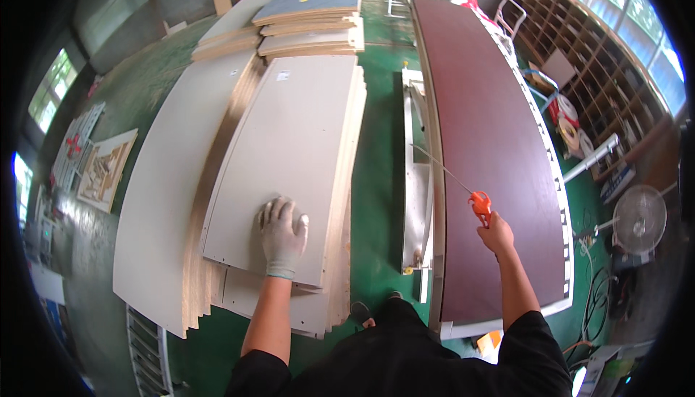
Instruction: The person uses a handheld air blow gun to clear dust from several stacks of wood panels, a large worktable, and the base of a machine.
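My left hand (282, 234), in a pale work glove, lies palm down on the near part of a light grey panel (297, 136), with fingers spread a little. That panel tops a stack of similar boards with wood-coloured edges and small drilled holes. In my right hand (497, 236), bare, is an orange air blow gun (481, 205) with a long thin nozzle. The nozzle points forward and left, over the left edge of a long brown-topped bench (499, 129). My fingers wrap round the gun's handle; the trigger is hard to make out.
Another stack of light panels (166, 180) stands at the left, with a blue-grey-topped stack (311, 2) behind. A narrow metal frame (416, 209) fills part of the gap before me. A fan (638, 217), hoses (597, 303) and a pigeonhole rack (594, 64) are at the right.
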`<state>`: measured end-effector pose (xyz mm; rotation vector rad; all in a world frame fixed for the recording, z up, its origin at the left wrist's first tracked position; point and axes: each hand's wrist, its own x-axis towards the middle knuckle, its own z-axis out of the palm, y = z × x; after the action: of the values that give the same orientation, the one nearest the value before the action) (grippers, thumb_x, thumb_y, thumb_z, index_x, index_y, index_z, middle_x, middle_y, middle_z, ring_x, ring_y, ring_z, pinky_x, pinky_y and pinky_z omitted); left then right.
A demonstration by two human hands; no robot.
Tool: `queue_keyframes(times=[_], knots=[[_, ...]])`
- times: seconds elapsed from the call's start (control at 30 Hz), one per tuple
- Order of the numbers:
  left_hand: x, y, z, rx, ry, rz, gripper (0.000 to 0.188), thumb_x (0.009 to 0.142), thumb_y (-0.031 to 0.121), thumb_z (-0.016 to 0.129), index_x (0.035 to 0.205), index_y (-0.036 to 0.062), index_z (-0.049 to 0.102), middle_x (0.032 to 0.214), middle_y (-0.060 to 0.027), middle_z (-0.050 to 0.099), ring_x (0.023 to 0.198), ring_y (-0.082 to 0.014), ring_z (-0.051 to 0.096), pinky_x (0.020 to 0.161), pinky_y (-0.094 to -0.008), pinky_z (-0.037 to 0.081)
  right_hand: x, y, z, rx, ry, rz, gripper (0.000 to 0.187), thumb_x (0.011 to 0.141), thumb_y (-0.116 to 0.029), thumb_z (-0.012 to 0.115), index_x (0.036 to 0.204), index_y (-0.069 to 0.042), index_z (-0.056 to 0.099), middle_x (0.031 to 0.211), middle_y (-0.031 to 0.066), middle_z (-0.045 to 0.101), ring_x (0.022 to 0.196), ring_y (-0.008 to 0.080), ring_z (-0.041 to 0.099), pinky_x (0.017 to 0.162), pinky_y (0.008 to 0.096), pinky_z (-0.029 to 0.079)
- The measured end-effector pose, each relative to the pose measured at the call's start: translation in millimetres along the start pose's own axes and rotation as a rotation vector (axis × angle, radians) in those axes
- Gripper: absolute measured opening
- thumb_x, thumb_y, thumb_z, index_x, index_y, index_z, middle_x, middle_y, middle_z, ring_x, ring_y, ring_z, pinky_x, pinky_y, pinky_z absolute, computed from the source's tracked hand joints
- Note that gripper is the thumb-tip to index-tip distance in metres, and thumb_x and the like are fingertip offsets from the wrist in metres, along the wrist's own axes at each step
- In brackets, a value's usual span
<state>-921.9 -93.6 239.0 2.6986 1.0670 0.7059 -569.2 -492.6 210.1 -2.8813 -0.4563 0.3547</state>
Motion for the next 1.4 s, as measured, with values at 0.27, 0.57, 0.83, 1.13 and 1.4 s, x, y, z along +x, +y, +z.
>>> queue_keyframes(times=[0.27, 0.57, 0.83, 1.13, 1.4], knots=[[2, -2, -3, -0.040, 0.015, -0.029, 0.040, 0.087, 0.026, 0.069, 0.119, 0.0030, 0.068, 0.137, -0.0184, 0.061, 0.132, -0.0423, 0.049, 0.116, -0.0554, 0.034, 150, -72, -33, -0.042, -0.169, 0.142, 0.036, 0.084, -0.017, 0.065, 0.118, -0.005, 0.062, 0.113, 0.0176, 0.073, 0.106, 0.0354, 0.070, 0.088, 0.0473, 0.056], [18, 9, -19, -0.093, -0.032, -0.055, 0.035, 0.084, 0.018, 0.068, 0.115, 0.0004, 0.068, 0.133, -0.0201, 0.062, 0.129, -0.0440, 0.051, 0.114, -0.0567, 0.036, 314, -210, -44, -0.137, 0.217, -0.062, 0.034, 0.091, -0.012, 0.056, 0.125, -0.011, 0.059, 0.116, 0.0175, 0.072, 0.111, 0.0386, 0.068, 0.091, 0.0501, 0.056], [32, 13, -19, -0.103, -0.021, -0.103, 0.033, 0.083, 0.019, 0.066, 0.111, 0.0004, 0.069, 0.130, -0.0186, 0.063, 0.126, -0.0422, 0.054, 0.113, -0.0555, 0.038, 334, -323, -78, -0.234, 0.287, -0.360, 0.028, 0.095, -0.023, 0.060, 0.119, -0.008, 0.055, 0.105, 0.0183, 0.074, 0.098, 0.0402, 0.071, 0.081, 0.0515, 0.057], [31, 20, -26, -0.084, -0.001, -0.150, 0.033, 0.085, 0.021, 0.065, 0.112, 0.0011, 0.069, 0.130, -0.0183, 0.063, 0.127, -0.0416, 0.055, 0.114, -0.0553, 0.038, 240, -362, -94, -0.267, 0.293, -0.732, 0.030, 0.098, -0.026, 0.059, 0.121, -0.009, 0.056, 0.091, 0.0191, 0.073, 0.084, 0.0411, 0.071, 0.072, 0.0527, 0.056], [25, 17, -37, -0.162, -0.044, -0.215, 0.033, 0.088, 0.020, 0.068, 0.116, 0.0025, 0.067, 0.139, -0.0141, 0.058, 0.134, -0.0360, 0.050, 0.114, -0.0489, 0.041, 74, -358, -74, -0.292, 0.020, -1.217, 0.034, 0.089, -0.021, 0.072, 0.117, -0.008, 0.057, 0.076, 0.0139, 0.070, 0.065, 0.0381, 0.069, 0.058, 0.0496, 0.055]])
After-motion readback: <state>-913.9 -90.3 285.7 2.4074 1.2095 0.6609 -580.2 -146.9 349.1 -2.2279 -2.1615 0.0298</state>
